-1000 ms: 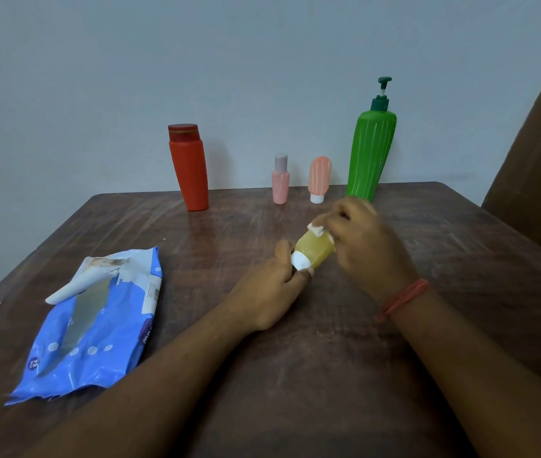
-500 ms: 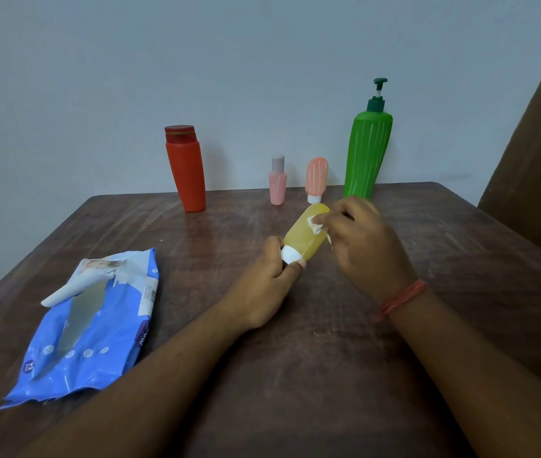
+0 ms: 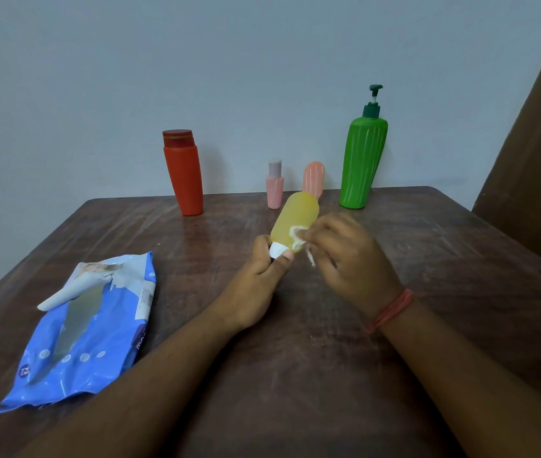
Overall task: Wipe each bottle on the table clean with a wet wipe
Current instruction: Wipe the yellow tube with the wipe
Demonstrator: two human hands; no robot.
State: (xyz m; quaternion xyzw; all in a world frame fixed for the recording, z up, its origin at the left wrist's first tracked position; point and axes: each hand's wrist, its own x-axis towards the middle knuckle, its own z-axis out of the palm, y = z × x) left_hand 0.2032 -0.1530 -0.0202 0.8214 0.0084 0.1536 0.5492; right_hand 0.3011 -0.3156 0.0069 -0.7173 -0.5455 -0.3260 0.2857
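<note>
Dark brown wooden worktop (image 3: pixel 295 375), grain showing w/ pale scuffs and scratches across the middle, rounded far corners, far edge sitting against a plain pale grey-blue wall (image 3: pixel 229 61). A brown panel (image 3: pixel 540 153) is leaning in at the right edge of view, prob. a door or board, can't tell which.

Left hand (image 3: pixel 256 285) is holding the yellow bottle (image 3: pixel 295 219) by its white cap, grip pinching the cap between thumb and fingers, bottle tilting up and away w/ cap end nearest the person. Bottle is lifted off the wood, approx. centre of the worktop. Right hand (image 3: pixel 345 259) is pressing a small crumpled white wet wipe (image 3: pixel 297 234) against the bottle's lower side, fingers curling round the wipe; this hand is a bit motion-blurred. A red-orange thread band (image 3: pixel 391 312) is sitting on the right wrist.

Along the back edge, standing upright: red bottle (image 3: pixel 183 176) at left, small pink bottle (image 3: pixel 274 186) w/ greyish cap, peach bottle (image 3: pixel 313 178) just beside it and partly hidden behind the yellow one, then tall green pump bottle (image 3: pixel 363 160) at right.

Blue wet wipe pack (image 3: pixel 87 335) is lying flat on the near left, flap peeled open.
</note>
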